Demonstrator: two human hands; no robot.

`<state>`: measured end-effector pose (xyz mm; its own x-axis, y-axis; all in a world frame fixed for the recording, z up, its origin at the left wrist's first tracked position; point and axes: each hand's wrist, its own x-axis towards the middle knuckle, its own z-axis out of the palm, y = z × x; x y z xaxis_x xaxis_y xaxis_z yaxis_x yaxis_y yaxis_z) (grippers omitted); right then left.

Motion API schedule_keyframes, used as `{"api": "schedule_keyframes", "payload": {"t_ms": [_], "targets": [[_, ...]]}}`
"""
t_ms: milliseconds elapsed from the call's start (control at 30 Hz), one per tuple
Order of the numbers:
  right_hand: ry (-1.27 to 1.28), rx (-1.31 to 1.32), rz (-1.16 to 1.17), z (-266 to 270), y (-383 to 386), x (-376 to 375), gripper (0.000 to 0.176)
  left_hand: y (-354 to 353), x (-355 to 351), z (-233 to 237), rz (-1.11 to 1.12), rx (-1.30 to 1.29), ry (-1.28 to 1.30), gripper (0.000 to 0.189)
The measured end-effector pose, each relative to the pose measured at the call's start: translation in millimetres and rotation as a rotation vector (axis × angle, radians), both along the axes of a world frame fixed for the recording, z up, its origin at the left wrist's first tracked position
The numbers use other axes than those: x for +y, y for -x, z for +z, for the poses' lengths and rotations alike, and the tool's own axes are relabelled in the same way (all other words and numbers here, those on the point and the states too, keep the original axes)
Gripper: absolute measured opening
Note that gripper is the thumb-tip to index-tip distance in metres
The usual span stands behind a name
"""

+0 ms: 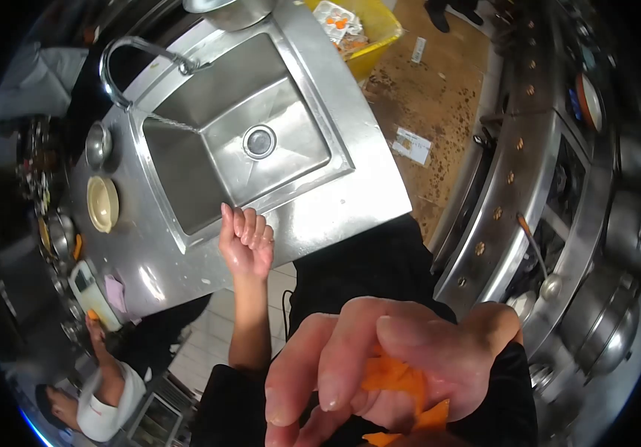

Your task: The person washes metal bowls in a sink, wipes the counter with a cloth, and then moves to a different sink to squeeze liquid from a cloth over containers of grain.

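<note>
Close to the camera, at the lower right of centre, my right hand [395, 357] curls its fingers round thin orange peelings [398, 378]. Some of the peelings hang below the palm. My left hand [248, 242] is held over the front edge of the steel sink [261, 195], fingers folded in and thumb up; nothing shows in it. Water runs from the curved faucet [112, 78] into the basin.
A yellow bin [384, 37] with scraps stands beyond the counter [365, 179]. Bowls [103, 203] sit left of the sink. Another person [112, 395] works at a cutting board [97, 294] at lower left. A stove [514, 179] runs along the right.
</note>
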<state>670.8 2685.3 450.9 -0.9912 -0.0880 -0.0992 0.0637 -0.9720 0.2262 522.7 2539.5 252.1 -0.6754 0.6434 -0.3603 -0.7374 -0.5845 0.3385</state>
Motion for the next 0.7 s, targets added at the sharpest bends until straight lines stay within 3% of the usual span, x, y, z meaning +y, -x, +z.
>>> {"api": "schedule_keyframes", "payload": {"t_ms": [300, 467, 500, 533, 567, 600, 633, 700], "targets": [[0.081, 0.016, 0.130, -45.4, 52.7, 103.0, 0.038, 18.6, 38.7, -5.3, 0.256, 0.031, 0.186, 0.042], [-0.175, 0.404, -0.516, -119.9, 102.4, 161.1, 0.037, 4.6, 100.6, -8.7, 0.408, -0.054, 0.229, 0.043], [-0.283, 0.438, -0.647, -126.7, 110.2, 181.2, 0.051, 2.2, 115.4, -8.9, 0.432, -0.111, 0.221, 0.043], [-0.284, 0.436, -0.632, -123.0, 112.3, 212.2, 0.051, 1.9, 129.3, -10.7, 0.436, -0.125, 0.216, 0.044], [-0.293, 0.159, -0.187, -110.1, 108.0, 251.9, 0.030, 4.7, 143.2, -9.9, 0.419, -0.112, 0.202, 0.044], [-0.289, -0.109, 0.257, -101.7, 106.1, 285.4, 0.035, 10.6, 157.2, -6.4, 0.402, -0.093, 0.185, 0.044], [-0.295, -0.098, 0.261, -103.6, 115.4, 309.2, 0.035, 21.7, 175.6, -1.0, 0.373, 0.017, 0.268, 0.044], [-0.052, -0.357, -0.088, -118.7, 153.8, 356.3, 0.029, 56.2, 216.1, 13.0, 0.284, 0.363, 0.460, 0.041]]}}
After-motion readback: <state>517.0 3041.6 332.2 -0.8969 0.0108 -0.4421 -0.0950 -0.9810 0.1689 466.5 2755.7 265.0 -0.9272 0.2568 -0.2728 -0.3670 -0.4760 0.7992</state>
